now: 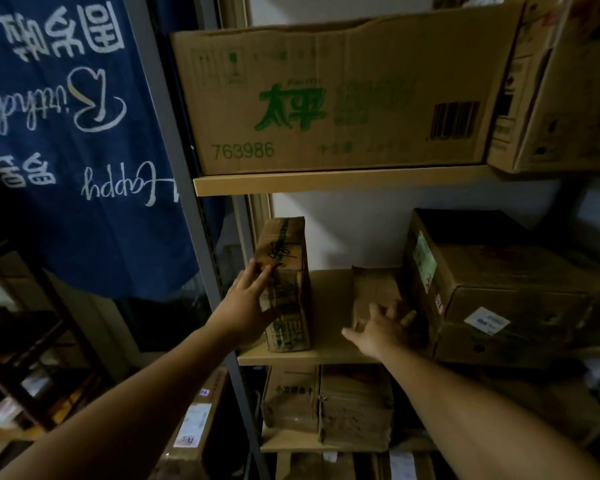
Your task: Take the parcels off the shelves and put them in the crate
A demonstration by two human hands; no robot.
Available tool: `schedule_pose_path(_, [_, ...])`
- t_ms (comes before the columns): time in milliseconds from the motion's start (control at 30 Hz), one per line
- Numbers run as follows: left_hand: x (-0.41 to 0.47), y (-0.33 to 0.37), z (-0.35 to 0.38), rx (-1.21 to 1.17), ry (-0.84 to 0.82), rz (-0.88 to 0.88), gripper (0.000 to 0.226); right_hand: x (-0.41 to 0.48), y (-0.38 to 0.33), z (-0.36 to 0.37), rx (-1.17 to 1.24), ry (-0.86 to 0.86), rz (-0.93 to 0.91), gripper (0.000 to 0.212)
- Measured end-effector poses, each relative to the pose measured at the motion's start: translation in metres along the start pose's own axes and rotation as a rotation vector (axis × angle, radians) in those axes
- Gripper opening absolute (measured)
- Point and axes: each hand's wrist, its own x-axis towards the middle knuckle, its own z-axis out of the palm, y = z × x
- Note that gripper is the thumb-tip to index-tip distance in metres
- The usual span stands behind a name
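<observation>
Both hands touch parcels with straight, unclenched fingers: left hand [252, 299] against the upright box [290, 306], right hand [383, 329] on the flat parcel [374, 289].

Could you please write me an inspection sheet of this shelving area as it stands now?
Surface: middle shelf, a tan board, holds three parcels.
Job's things: upright parcel at left; flat parcel in the middle; large box at right; crate not in view.
Clutter: printed carton on the shelf above; more parcels below.
Hands: left hand flat against the upright parcel; right hand spread on the flat parcel.
Cables: nothing seen.
Surroundings: blue cloth hangs at left; white wall behind.
</observation>
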Motion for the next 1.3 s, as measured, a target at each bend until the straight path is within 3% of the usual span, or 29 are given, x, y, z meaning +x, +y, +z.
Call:
schedule_pose_path(233, [-0.012, 0.007, 0.009, 0.081, -0.013, -0.042, 0.088, -0.001, 0.004, 0.006, -0.001, 0.121, -0.042, 0.057])
schedule_pose_path(433, [-0.026, 0.041, 0.016, 0.199, 0.037, 0.104, 0.074, -0.018, 0.006, 0.007, 0.026, 0.117, -0.022, 0.087])
schedule_pose_path(533, [-0.028, 0.058, 0.023, 0.147, -0.043, 0.122, 0.069, -0.02, 0.003, 0.004, 0.061, 0.152, -0.002, 0.08])
schedule_pose_path(700, [-0.015, 0.07, 0.049, -0.074, -0.106, 0.004, 0.055, -0.009, 0.007, 0.004, 0.123, 0.152, -0.021, 0.071])
schedule_pose_path(867, [0.003, 0.079, 0.084, -0.349, -0.284, -0.2, 0.044, -0.01, 0.03, 0.002, 0.222, 0.126, -0.051, 0.067])
schedule_pose_path(933, [0.011, 0.085, 0.094, -0.393, -0.321, -0.265, 0.05, -0.012, 0.039, -0.002, 0.334, 0.125, -0.042, 0.065])
schedule_pose_path(1033, [0.019, 0.098, 0.102, -0.462, -0.359, -0.3, 0.041, -0.02, 0.045, -0.011, 0.577, 0.12, -0.005, 0.06])
schedule_pose_path(1167, [0.023, 0.111, 0.11, -0.905, -0.38, -0.471, 0.052, -0.044, 0.047, -0.021, 0.892, 0.08, 0.086, 0.055])
schedule_pose_path(1300, [0.023, 0.117, 0.107, -1.152, -0.373, -0.524, 0.049, -0.06, 0.051, -0.027, 1.075, -0.013, 0.08, 0.047])
